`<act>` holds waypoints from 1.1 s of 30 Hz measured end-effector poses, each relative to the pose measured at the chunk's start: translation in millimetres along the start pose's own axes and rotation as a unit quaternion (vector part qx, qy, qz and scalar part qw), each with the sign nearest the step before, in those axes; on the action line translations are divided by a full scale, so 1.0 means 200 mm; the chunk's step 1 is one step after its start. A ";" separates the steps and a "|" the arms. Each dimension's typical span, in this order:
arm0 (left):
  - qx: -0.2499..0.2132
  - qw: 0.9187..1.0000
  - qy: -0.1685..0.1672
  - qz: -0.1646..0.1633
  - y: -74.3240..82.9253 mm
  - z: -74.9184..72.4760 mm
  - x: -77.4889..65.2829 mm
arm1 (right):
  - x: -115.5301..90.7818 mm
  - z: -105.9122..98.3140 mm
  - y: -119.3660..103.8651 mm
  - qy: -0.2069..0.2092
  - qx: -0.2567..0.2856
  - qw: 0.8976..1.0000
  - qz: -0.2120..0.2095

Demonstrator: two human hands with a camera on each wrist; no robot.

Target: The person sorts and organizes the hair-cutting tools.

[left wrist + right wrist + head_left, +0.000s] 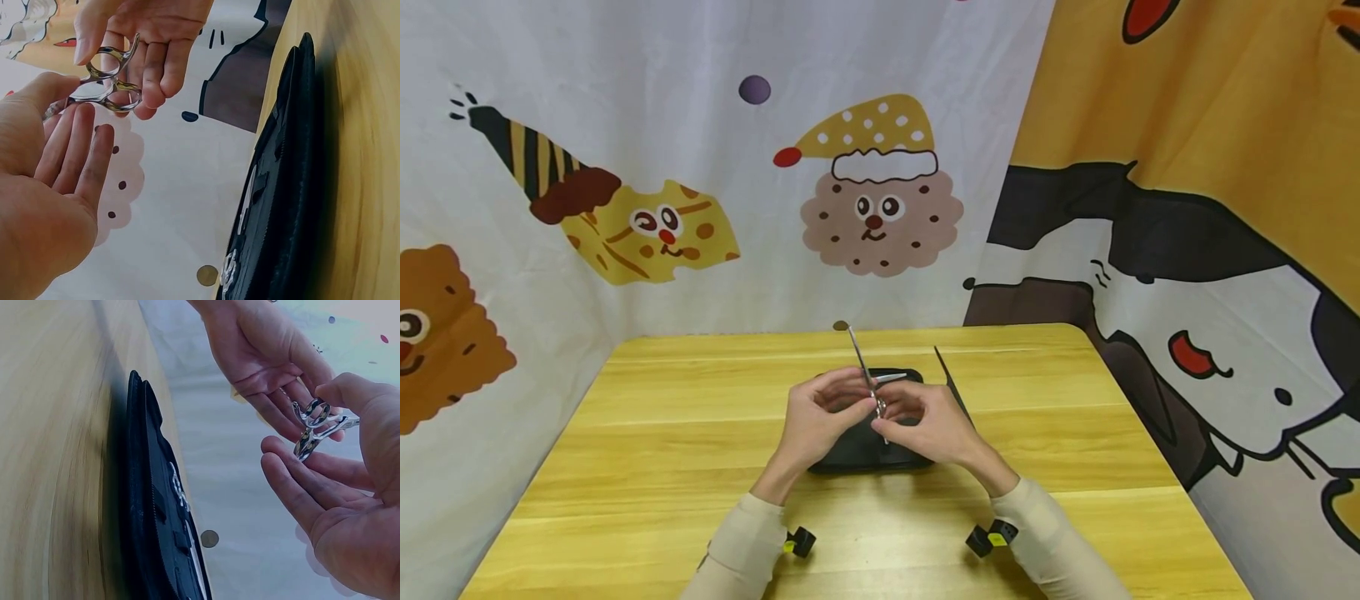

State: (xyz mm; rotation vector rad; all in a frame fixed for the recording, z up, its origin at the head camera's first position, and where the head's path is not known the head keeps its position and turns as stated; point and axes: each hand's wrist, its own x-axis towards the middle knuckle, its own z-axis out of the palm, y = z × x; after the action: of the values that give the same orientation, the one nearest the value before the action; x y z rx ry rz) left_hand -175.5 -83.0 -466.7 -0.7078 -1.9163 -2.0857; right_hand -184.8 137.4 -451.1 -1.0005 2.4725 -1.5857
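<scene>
Above the zip case (859,457) on the worktop (662,475), the left hand (822,417) pinches the hairdressing scissors (870,384) at mid-length, blades (857,346) toward the far edge, and the right hand (937,421) holds the nearer finger rings (117,107).

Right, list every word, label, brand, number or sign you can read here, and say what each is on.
None can be read in any view.
Scissors: no lettering I can make out.
Black case: no label visible.
Curtain: cartoon pictures, no words in view.
Left wrist device and right wrist device: any markings are too small to read.
</scene>
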 end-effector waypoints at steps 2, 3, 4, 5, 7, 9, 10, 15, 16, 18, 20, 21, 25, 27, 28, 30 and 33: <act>0.009 1.000 -0.001 0.000 0.00 0.00 0.00 | 0.00 0.00 0.00 -0.003 -0.003 1.000 0.001; 0.013 1.000 -0.001 0.000 0.00 0.00 0.00 | 0.00 0.00 0.00 -0.004 -0.005 1.000 0.002; 0.016 1.000 0.000 0.001 0.00 -0.01 0.00 | 0.00 0.00 0.00 -0.006 -0.006 1.000 0.001; 0.018 1.000 0.001 0.001 0.00 -0.01 0.00 | 0.00 0.00 0.00 -0.008 -0.007 1.000 -0.001; 0.020 1.000 0.006 0.000 0.01 -0.01 0.00 | 0.00 0.00 0.00 -0.011 -0.009 1.000 -0.003; 0.020 1.000 0.010 -0.003 0.01 -0.01 0.00 | 0.00 0.00 0.00 -0.014 -0.011 1.000 -0.004; 0.018 1.000 0.011 -0.004 0.01 -0.01 0.00 | 0.00 0.00 0.00 -0.016 -0.011 1.000 -0.004; 0.017 1.000 0.013 -0.015 0.01 -0.02 0.00 | 0.00 0.00 0.00 -0.022 -0.012 1.000 -0.009; 0.017 1.000 0.013 -0.017 0.01 -0.02 0.00 | 0.00 0.00 0.01 -0.023 -0.013 1.000 -0.011; 0.018 1.000 0.013 -0.020 0.01 -0.02 0.00 | 0.00 0.00 0.01 -0.023 -0.014 1.000 -0.014; 0.019 1.000 0.013 -0.021 0.01 -0.01 0.00 | 0.00 0.00 0.01 -0.022 -0.015 0.999 -0.019; 0.020 1.000 0.013 -0.020 0.01 -0.01 0.00 | 0.00 0.00 0.01 -0.020 -0.018 0.999 -0.020; 0.024 1.000 0.005 -0.010 0.01 -0.01 0.00 | 0.00 0.01 0.01 -0.006 -0.029 0.999 -0.021; 0.020 1.000 -0.001 -0.005 0.00 0.00 -0.01 | 0.00 0.00 0.01 0.003 -0.035 0.999 -0.021; 0.019 1.000 -0.004 -0.003 0.00 0.00 -0.01 | 0.00 0.00 0.01 0.005 -0.037 0.999 -0.022; 0.018 1.000 -0.007 -0.002 0.00 0.00 0.00 | 0.00 0.00 0.01 0.006 -0.040 0.999 -0.025; 0.022 1.000 -0.009 -0.006 0.01 0.00 0.00 | 0.01 -0.01 0.02 0.009 -0.044 0.998 -0.035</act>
State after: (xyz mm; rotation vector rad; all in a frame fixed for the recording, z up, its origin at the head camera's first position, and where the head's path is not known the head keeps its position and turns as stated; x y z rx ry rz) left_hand -174.2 -83.2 -465.7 -0.7097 -1.9752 -2.0446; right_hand -187.7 138.8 -452.8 -1.1026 2.5671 -1.5221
